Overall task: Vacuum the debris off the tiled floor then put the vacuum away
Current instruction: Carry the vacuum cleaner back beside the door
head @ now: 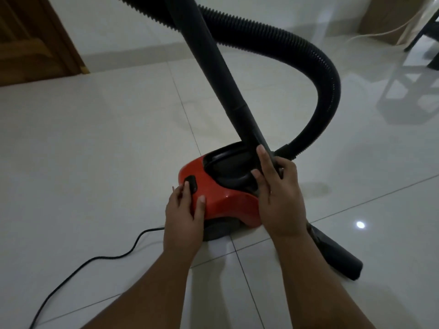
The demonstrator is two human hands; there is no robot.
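A red canister vacuum (pixel 228 200) with a black top handle sits on the white tiled floor (pixel 95 150). My left hand (pixel 184 213) rests on its near left corner, a fingertip on the black switch (pixel 191 184). My right hand (pixel 278 195) wraps the rigid black tube (pixel 213 65), which slants from the top of the frame down across the vacuum. The tube's black nozzle end (pixel 339 255) lies on the floor at the right. A ribbed black hose (pixel 327 91) loops from the vacuum's far side up and around to the top.
A black power cord (pixel 95 258) runs from the vacuum's left side to the lower left corner. A brown wooden door (pixel 31 39) stands at the back left. Dark chair legs (pixel 425 32) and a pale curtain are at the back right.
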